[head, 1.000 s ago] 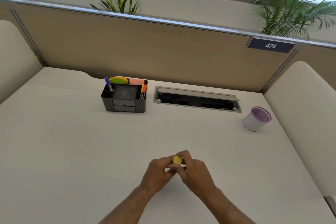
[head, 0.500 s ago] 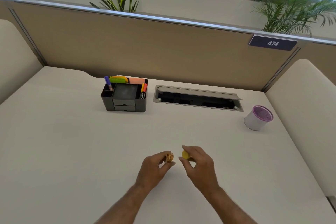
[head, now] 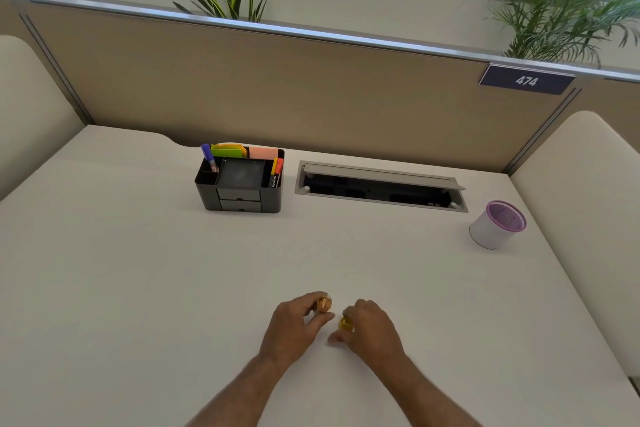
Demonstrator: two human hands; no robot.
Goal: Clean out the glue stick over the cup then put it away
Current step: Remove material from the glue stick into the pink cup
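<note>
My left hand (head: 294, 326) grips the yellow glue stick (head: 324, 304), its open end facing up and away from me; most of its body is hidden in my fingers. My right hand (head: 370, 329) holds the yellow cap (head: 345, 323) low over the white desk (head: 138, 270), just right of the stick and apart from it. The white cup with a purple rim (head: 497, 225) stands far off at the right back of the desk.
A black desk organiser (head: 242, 184) with pens and sticky notes stands at the back centre. Right of it lies an open cable tray (head: 379, 185) set into the desk. Tan partitions close the back and both sides.
Both hands were together on the capped glue stick. They have pulled apart: the cap came off in my right hand, which has dropped toward the desk, and the stick stays in my left.
</note>
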